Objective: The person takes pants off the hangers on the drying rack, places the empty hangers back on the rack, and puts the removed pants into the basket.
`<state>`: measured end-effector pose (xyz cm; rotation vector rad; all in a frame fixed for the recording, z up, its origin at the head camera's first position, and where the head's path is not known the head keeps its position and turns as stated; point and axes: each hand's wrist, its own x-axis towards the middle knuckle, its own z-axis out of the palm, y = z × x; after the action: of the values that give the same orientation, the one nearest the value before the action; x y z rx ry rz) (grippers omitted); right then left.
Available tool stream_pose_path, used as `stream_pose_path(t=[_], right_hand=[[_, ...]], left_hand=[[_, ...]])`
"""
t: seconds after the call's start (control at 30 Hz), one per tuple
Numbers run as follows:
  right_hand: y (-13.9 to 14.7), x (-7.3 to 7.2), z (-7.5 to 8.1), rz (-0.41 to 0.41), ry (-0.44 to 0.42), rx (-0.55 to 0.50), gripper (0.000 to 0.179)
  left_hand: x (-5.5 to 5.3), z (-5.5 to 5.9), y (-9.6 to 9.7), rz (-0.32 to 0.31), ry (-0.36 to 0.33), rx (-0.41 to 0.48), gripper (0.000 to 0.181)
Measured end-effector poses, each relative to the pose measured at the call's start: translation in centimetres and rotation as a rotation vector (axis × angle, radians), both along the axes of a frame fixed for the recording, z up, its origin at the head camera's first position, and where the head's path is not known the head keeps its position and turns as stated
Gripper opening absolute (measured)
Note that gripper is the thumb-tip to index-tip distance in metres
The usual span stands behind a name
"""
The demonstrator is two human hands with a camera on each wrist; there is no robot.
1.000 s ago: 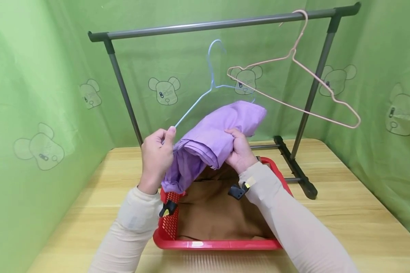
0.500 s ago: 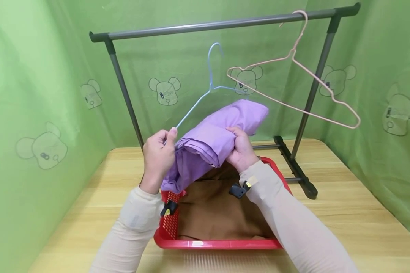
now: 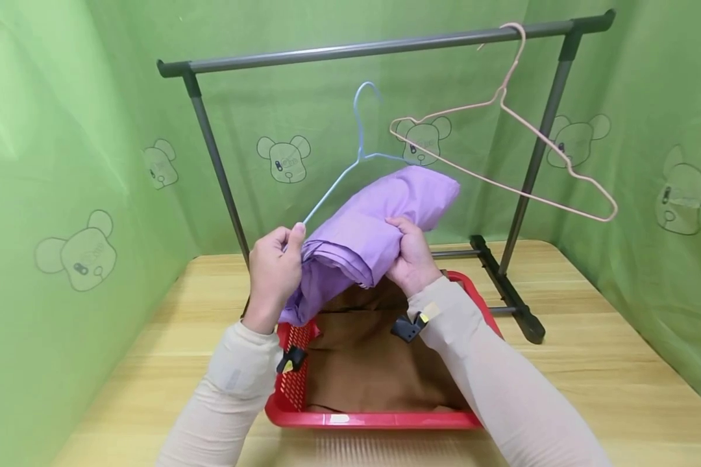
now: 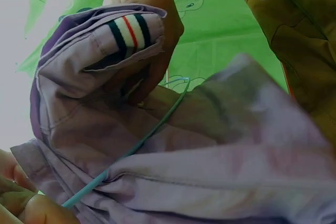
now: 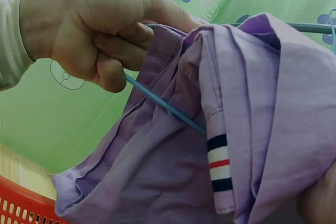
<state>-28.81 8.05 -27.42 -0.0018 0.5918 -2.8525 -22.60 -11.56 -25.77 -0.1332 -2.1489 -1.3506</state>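
Observation:
My left hand (image 3: 276,269) grips the left end of a light blue wire hanger (image 3: 339,183), whose hook points up. My right hand (image 3: 411,259) grips a bunched purple garment (image 3: 362,230), thumb on top of the folds. The garment lies over the hanger's lower part and hides most of its right arm. In the right wrist view, the hanger's bottom bar (image 5: 165,106) runs from the left fingers in behind a fold. A tab with dark, white and red stripes (image 5: 219,166) shows on the garment there.
Below the hands sits a red basket (image 3: 374,420) holding brown cloth (image 3: 380,363). Behind stands a grey metal rack (image 3: 327,53), with a pink hanger (image 3: 502,97) hooked over its bar at the right. Green fabric walls (image 3: 82,162) surround the wooden table (image 3: 169,311).
The blue hanger has sunk slightly, its hook now lower against the rack bar. The left hand has shifted a little right, toward the garment. Both grips are unchanged.

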Motion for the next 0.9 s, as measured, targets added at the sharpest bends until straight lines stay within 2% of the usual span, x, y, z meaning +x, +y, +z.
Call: stream_pose_path(t=[0.23, 0.67, 0.9], right_hand=[[0.0, 0.3, 0.7, 0.009, 0.047, 0.013, 0.009], [0.3, 0.9, 1.7, -0.017, 0.097, -0.083, 0.010], [0.5, 1.2, 2.0, -0.010, 0.106, -0.091, 0.011]], left_hand=[[-0.2, 0.0, 0.0, 0.002, 0.013, 0.006, 0.037], [-0.2, -0.1, -0.1, 0.021, 0.019, -0.002, 0.037], [-0.4, -0.3, -0.4, 0.037, -0.007, 0.002, 0.037]])
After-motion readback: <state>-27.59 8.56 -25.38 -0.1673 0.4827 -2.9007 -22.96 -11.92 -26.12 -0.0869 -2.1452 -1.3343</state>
